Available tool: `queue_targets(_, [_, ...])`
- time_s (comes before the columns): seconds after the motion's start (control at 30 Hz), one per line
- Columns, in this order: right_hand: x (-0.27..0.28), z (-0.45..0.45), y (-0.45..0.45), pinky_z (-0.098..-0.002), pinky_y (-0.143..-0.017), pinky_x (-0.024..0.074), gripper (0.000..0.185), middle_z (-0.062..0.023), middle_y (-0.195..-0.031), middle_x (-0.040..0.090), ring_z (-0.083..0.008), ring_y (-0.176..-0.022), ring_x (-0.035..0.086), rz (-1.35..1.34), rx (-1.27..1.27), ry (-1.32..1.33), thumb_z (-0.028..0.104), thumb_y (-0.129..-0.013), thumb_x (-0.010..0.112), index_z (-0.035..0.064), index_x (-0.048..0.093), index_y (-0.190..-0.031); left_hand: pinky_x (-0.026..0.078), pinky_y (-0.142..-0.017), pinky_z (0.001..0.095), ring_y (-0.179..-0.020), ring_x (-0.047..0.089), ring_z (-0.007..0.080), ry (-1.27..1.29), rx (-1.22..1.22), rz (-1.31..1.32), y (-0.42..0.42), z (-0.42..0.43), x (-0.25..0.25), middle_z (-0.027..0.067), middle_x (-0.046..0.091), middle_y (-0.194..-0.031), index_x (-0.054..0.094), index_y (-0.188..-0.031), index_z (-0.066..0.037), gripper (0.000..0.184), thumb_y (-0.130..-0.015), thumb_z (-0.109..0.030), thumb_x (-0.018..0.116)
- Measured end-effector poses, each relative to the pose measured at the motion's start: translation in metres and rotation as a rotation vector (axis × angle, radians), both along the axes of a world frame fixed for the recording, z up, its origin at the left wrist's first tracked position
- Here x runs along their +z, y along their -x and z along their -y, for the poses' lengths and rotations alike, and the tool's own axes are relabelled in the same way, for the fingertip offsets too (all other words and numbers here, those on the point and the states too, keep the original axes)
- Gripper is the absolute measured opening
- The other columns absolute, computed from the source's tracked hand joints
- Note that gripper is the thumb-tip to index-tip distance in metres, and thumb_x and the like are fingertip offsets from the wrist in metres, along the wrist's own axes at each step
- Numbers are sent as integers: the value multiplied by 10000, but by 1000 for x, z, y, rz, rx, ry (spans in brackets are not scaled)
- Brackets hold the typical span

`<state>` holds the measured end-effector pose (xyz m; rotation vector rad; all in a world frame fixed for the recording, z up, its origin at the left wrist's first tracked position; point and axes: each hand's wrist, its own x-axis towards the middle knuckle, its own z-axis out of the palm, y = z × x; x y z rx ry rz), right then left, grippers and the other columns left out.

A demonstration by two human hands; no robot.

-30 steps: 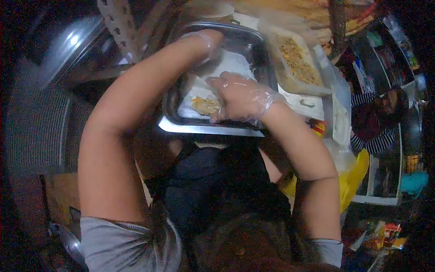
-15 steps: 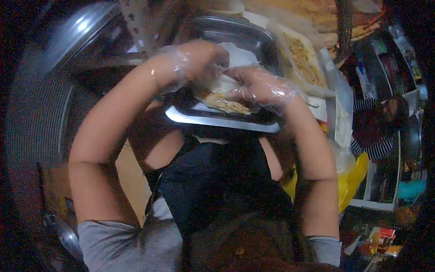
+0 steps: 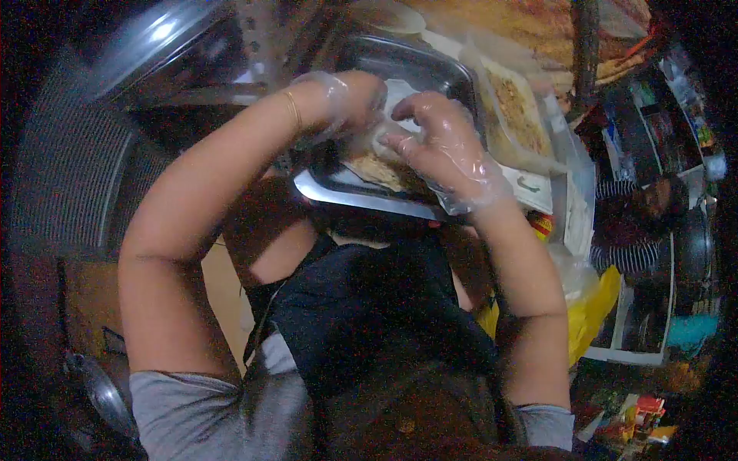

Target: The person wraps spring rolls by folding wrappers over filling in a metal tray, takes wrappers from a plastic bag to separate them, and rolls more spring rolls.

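Both my hands wear clear plastic gloves and work over a dark metal tray (image 3: 367, 201) with a shiny rim. My left hand (image 3: 350, 104) has its fingers curled closed; a small pale piece (image 3: 380, 140) shows beneath them, too blurred to name. Beside it, my right hand (image 3: 442, 146) is open, thumb and fingers apart, with the thumb tip close to that piece. A white sheet (image 3: 398, 91) lies in the tray behind the hands. Nearer me in the tray is a flat heap of yellowish shredded food (image 3: 378, 170), partly covered by the hands.
Right of the tray is a pale container (image 3: 515, 107) of brownish-yellow food, with plastic about it. A yellow bag (image 3: 596, 319) hangs lower right. Beyond is a person in striped clothing (image 3: 619, 257). Crowded shelves stand at the far right, and a ribbed panel (image 3: 69, 184) at the left.
My right hand has lifted and spread its thumb and fingers, which were pinched near the left hand before. My left hand has shifted slightly right. The view has tilted a little.
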<state>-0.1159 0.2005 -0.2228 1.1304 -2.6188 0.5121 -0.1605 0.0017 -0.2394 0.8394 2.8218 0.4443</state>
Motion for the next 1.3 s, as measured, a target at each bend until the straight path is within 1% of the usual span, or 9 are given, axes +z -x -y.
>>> queue_targets(0.2, [-18, -3, 10, -380, -837, 498, 609, -159, -1041, 655, -286, -913, 632, 114, -151, 137, 228, -697, 816, 38, 563, -1218, 523, -701, 451, -743, 658, 376, -167, 42, 16, 20, -10, -29, 202, 682, -838, 676, -908, -29, 289, -806, -295, 623])
queue_targets(0.4, [-38, -1, 33, -310, -856, 480, 750, -91, -1029, 630, -167, -883, 579, 387, -126, 121, 194, -722, 802, 28, 464, -1371, 522, -715, 445, -798, 670, 340, -391, 201, 50, -9, 3, -15, 175, 689, -855, 685, -915, -45, 344, -756, -348, 712])
queue_targets(0.63, [-33, -5, 42, -273, -786, 481, 670, -28, -885, 577, -119, -826, 543, 572, -61, 116, 96, -744, 763, 41, 495, -1355, 551, -742, 414, -809, 690, 332, 63, 154, 121, -15, -12, -31, 181, 706, -910, 704, -951, -51, 383, -725, -357, 752])
queue_targets(0.73, [-33, -7, 38, -297, -790, 493, 633, -60, -907, 607, -148, -850, 582, 599, -127, 174, 76, -734, 762, 46, 529, -1321, 555, -720, 421, -801, 695, 336, 87, 153, 125, -25, -23, -21, 183, 709, -919, 720, -913, -57, 354, -732, -361, 743])
queue_targets(0.83, [-21, -3, 7, -349, -799, 503, 484, -111, -931, 633, -244, -876, 628, 198, -169, 231, 84, -743, 741, 40, 597, -1203, 552, -726, 424, -805, 692, 340, 47, 228, 92, -23, -38, -4, 177, 709, -917, 723, -908, -67, 324, -746, -348, 720])
queue_targets(0.93, [-10, -16, -14, -410, -826, 488, 382, -150, -952, 625, -340, -922, 615, -30, -45, 146, 145, -733, 755, 44, 627, -1079, 550, -729, 427, -809, 690, 342, -20, 168, 49, -14, -49, 2, 175, 708, -911, 724, -903, -73, 306, -752, -338, 706])
queue_targets(1.03, [1, -21, -30, -444, -833, 466, 350, -147, -954, 604, -369, -949, 578, 44, 140, -102, 212, -713, 771, 55, 627, -991, 547, -732, 431, -812, 688, 343, -31, 92, 21, -9, -54, 2, 172, 707, -905, 726, -898, -78, 288, -759, -328, 692])
queue_targets(1.17, [-12, -21, -35, -462, -827, 453, 426, -153, -978, 583, -372, -975, 562, 7, 101, -312, 215, -708, 765, 88, 589, -1075, 544, -736, 436, -817, 685, 345, 111, -31, -6, -11, -49, -9, 168, 705, -897, 728, -891, -85, 267, -767, -314, 673])
queue_targets(1.3, [-14, -20, -26, -459, -829, 454, 436, -163, -990, 585, -374, -965, 569, 41, 131, -285, 175, -727, 741, 84, 566, -1116, 541, -740, 440, -822, 683, 347, 335, -143, -42, -12, -30, -29, 164, 704, -889, 729, -885, -92, 247, -775, -301, 654])
